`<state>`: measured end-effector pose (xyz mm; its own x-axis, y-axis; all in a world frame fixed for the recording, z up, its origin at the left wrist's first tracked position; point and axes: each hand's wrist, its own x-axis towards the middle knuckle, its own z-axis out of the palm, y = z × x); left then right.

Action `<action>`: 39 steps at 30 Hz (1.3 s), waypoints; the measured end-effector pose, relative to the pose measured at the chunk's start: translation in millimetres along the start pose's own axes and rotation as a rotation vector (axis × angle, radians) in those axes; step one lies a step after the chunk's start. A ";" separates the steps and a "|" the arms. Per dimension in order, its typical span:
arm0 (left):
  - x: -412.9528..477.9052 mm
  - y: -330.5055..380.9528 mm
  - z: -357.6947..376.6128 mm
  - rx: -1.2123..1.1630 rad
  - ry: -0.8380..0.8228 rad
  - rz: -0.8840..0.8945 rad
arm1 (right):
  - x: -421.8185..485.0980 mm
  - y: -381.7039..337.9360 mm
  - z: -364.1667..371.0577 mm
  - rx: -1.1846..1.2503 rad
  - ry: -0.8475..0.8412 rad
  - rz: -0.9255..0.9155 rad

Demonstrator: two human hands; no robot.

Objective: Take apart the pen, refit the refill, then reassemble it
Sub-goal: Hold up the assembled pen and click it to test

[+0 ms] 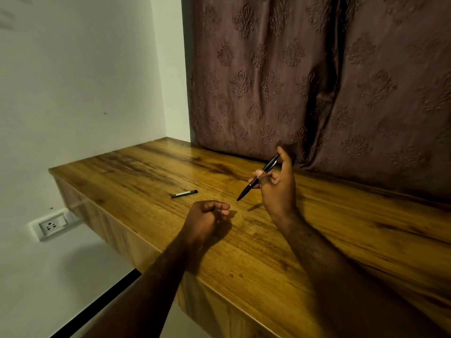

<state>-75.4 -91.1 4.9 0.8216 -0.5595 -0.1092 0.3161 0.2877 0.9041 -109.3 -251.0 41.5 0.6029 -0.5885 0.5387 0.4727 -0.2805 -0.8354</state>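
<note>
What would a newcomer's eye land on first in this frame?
Probably the slim black pen with silver trim, held tip-down in the right hand above the glossy wooden desk. Next, the small black pen part lying alone on the desk, beyond the loosely curled left hand.

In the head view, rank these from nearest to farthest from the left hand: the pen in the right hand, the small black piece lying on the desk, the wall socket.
From the left hand:
1. Pen, just to its right, held up in the right hand.
2. Small black piece, lying on the desk beyond and slightly left; close to the pen's rank.
3. Wall socket, far left, below desk level.
</note>
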 end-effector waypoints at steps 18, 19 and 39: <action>-1.3 2.3 5.7 -0.087 -0.065 -0.102 | -0.1 -0.6 2.1 -0.030 -0.043 0.022; -1.3 2.5 5.2 -0.083 -0.065 -0.096 | -0.4 -0.3 2.3 -0.028 -0.047 0.017; -5.1 4.4 7.4 -0.039 0.038 0.008 | -0.4 -3.6 2.0 -0.002 -0.017 0.006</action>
<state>-81.7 -92.8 12.5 0.8414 -0.5273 -0.1188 0.3276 0.3227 0.8880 -110.0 -248.3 44.5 0.6162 -0.5775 0.5354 0.4679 -0.2783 -0.8388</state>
